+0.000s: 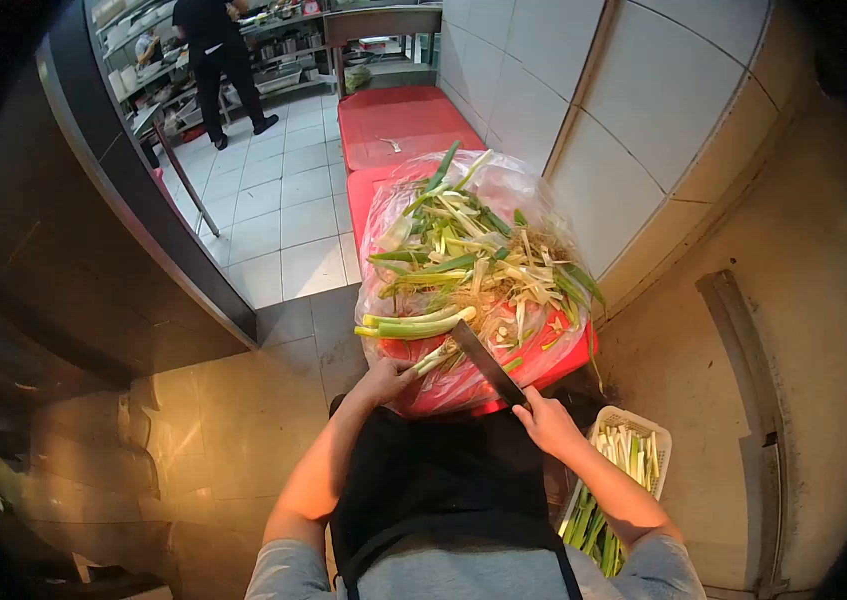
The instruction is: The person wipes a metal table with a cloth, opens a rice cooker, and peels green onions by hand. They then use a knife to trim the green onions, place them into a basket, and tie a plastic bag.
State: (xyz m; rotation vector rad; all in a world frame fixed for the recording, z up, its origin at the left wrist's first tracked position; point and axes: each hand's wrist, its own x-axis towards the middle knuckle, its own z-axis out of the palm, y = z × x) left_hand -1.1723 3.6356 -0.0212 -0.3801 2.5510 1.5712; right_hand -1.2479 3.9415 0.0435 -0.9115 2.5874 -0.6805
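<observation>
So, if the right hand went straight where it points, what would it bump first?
The right hand would probably poke its knife into the thick stalks first, though height is hard to tell.

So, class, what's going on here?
The person's left hand holds a few green onions, while the right hand grips a knife, its blade close to their root ends. Loose leaves and roots lie heaped on clear plastic. Long stalks lie in a basket at the person's right.
</observation>
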